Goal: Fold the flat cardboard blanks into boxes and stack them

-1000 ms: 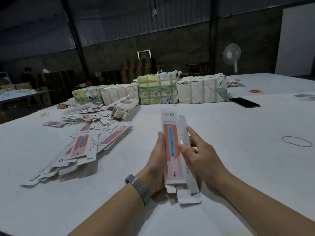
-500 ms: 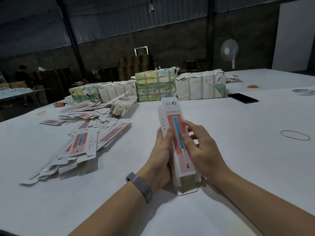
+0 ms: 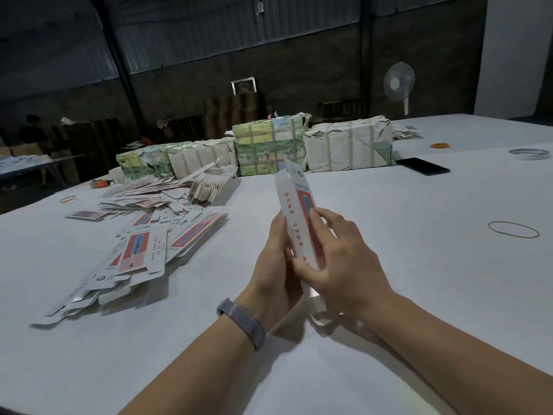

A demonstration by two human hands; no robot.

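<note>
Box (image 3: pixel 296 217) in both hands is showing thin printed cardboard, white, slight sheen. Table (image 3: pixel 419 265) is looking matt white, smooth. Left of the box, flat blanks (image 3: pixel 140 253) are showing the same printed card. Behind the box, bundles (image 3: pixel 347 148) are sitting wrapped in torn paper, taped. Right of the box: rubber band (image 3: pixel 513 229), glossy black phone (image 3: pixel 427 170). Wristband (image 3: pixel 242 322) is looking grey woven mesh.

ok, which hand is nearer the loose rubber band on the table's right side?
Right. The right hand grips the box on the side facing the rubber band, with bare table between them. The left hand holds the box's far side, farther away.
</note>
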